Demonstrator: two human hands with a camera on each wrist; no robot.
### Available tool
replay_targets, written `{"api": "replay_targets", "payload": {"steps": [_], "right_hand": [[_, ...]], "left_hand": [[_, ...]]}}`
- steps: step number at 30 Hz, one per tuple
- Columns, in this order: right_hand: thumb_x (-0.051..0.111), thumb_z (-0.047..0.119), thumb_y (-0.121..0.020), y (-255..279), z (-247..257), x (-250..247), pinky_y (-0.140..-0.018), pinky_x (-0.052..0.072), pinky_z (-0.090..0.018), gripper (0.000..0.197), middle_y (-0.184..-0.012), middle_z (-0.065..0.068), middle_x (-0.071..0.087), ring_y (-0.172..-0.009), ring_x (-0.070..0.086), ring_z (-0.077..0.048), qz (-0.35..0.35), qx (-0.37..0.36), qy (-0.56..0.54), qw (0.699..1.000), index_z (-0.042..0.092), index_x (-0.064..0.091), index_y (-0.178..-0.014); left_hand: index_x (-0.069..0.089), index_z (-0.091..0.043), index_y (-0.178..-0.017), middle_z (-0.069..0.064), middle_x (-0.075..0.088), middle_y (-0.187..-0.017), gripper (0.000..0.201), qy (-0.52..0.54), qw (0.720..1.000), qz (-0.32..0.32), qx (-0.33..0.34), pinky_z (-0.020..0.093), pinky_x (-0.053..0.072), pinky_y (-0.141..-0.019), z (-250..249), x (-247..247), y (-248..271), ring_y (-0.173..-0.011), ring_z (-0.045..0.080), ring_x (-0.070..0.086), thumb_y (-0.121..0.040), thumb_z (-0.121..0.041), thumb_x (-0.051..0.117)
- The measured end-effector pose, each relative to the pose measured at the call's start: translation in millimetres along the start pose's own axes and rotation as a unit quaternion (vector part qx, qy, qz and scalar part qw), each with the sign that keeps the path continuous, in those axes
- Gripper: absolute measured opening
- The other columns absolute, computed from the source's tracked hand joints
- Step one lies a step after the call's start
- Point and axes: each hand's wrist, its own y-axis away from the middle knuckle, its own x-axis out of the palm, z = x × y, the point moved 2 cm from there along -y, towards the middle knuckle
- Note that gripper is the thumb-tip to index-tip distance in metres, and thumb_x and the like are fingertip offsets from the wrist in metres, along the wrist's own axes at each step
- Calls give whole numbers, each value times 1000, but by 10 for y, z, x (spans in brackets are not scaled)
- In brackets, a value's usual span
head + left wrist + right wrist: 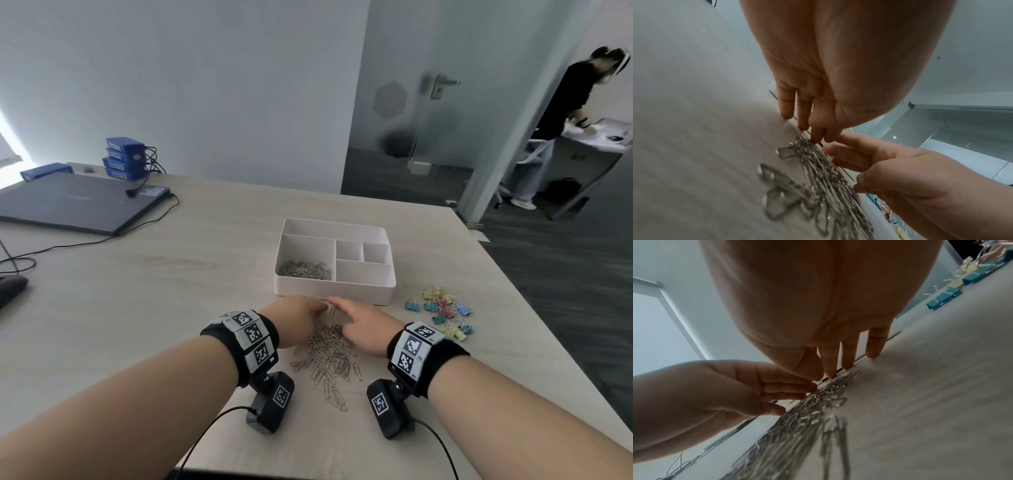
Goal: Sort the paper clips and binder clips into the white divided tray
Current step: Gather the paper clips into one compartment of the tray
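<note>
Silver paper clips are heaped on the table before the white divided tray, flanked by the left hand and right hand, fingers extended, nothing gripped; binder clips are scattered rightward.

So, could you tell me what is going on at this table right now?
A person is sorting clips. Both hands, left hand and right hand, reach with straight fingers into the pile of silver wire paper clips. Some paper clips already lie in the white divided plastic tray. The pastel-coloured binder clips lie on the table.
</note>
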Motion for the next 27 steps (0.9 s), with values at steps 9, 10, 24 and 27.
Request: {"api": "replay_targets", "payload": {"steps": [9, 10, 24, 27], "right_hand": [[58, 15, -94, 167, -118, -32, -110, 39, -26, 49, -139, 10, 58, -124, 53, -3, -21, -76, -36, 996, 30, 55, -140], [64, 28, -93, 187, -128, -55, -107, 38, -24, 52, -143, 9, 53, -126, 50, -5, -27, -63, -12, 998, 32, 51, -143], [85, 56, -62, 159, 57, 177, -94, 54, -35, 82, -119, 4, 41, -102, 61, -17, 13, -12, 69, 997, 36, 52, -135], [82, 47, -72, 129, 43, 167, -91, 49, -30, 61, -114, 2, 50, -99, 59, -16, -12, -13, 68, 998, 32, 61, -127]], "left_hand": [[64, -33, -128, -6, 64, -129, 37, 77, 997, -21, 14, 28, 48, -101, 189, -23, 129, -112, 8, 61, -93, -22, 61], [62, -34, -130, -7, 61, -130, 41, 71, 997, -40, 12, 28, 48, -99, 223, -23, 120, -110, 7, 60, -90, -35, 65], [59, -32, -125, -5, 46, -113, 75, -71, 996, 45, -10, 37, 54, -89, 62, 145, 94, -96, 18, 61, -59, -59, 82], [59, -32, -129, -4, 50, -115, 72, -55, 998, 29, 3, 36, 52, -92, 63, 154, 66, -100, 18, 60, -65, -53, 82]]}}
